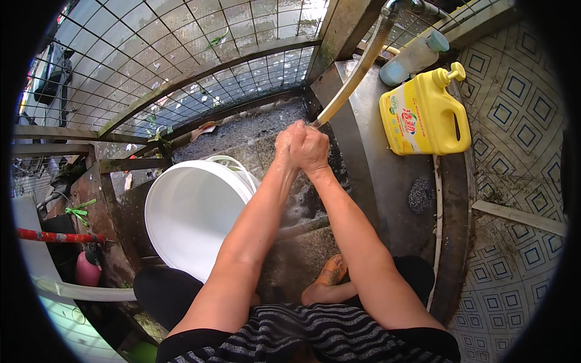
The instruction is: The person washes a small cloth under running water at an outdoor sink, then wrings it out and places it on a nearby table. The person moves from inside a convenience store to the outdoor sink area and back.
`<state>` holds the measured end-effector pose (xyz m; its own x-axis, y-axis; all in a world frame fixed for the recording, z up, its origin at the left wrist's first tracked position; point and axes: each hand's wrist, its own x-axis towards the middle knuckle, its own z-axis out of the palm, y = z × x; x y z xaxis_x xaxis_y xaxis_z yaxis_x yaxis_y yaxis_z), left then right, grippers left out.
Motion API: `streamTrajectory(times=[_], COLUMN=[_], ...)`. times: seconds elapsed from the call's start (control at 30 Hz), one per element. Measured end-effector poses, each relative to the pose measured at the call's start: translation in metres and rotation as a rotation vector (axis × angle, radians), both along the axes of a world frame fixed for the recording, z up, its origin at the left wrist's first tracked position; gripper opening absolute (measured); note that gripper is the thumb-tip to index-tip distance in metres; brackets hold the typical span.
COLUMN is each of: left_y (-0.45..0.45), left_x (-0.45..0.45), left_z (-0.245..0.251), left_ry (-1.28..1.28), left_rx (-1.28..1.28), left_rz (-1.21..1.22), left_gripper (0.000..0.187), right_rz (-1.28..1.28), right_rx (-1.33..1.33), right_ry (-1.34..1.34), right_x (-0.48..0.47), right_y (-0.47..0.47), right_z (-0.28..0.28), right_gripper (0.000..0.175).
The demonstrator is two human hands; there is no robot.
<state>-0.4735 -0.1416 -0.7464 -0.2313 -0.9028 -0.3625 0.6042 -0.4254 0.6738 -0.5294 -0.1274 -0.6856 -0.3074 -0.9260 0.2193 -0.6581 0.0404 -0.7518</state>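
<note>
My left hand (287, 144) and my right hand (313, 147) are pressed together, wet, at the lower end of a hose (352, 79) that hangs from a metal tap (394, 6). Their overlap hides the palms, so whether either one grips the other or the hose end cannot be told. Foamy water lies on the ground below them. A white plastic bucket (190, 218) leans with its mouth towards me, left of my forearms. To the right, a yellow pump jug (424, 113) stands on a metal ledge, beside a clear bottle with a teal cap (411, 61).
A wire mesh fence (204, 45) runs along the far side. A scouring pad (421, 195) lies on the metal ledge at right. At left are a red pipe (59, 236) and a pink spray bottle (88, 267). My sandalled foot (329, 277) is below my arms.
</note>
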Motion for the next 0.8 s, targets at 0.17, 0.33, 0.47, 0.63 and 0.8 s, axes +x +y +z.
streamTrajectory(times=[0.17,0.33,0.47,0.63,0.8], left_y=[-0.001,-0.016,-0.024,-0.012,-0.007], left_x=[-0.007,0.012,0.018,0.003,0.004], left_z=[0.054,0.020,-0.004,0.013,-0.001], left_ry=[-0.033,0.095,0.081,-0.221,0.132], left_rx=[0.419,0.352,0.359,0.644,0.534], left_rz=[0.027,0.322,0.355,-0.065,-0.167], left_gripper=[0.025,0.025,0.012,0.031,0.035], right_rz=[-0.145,0.145,0.309,0.128,0.082], right_rx=[0.208,0.555,0.580,0.352,0.279], right_ry=[0.043,-1.467,-1.463,-1.467,-1.223], right_x=[-0.031,-0.061,-0.072,-0.073,-0.054], right_y=[-0.019,0.002,0.008,0.005,0.003], right_z=[-0.023,-0.047,-0.050,-0.046,-0.024], right_gripper=[0.043,0.016,0.025,0.028,0.024])
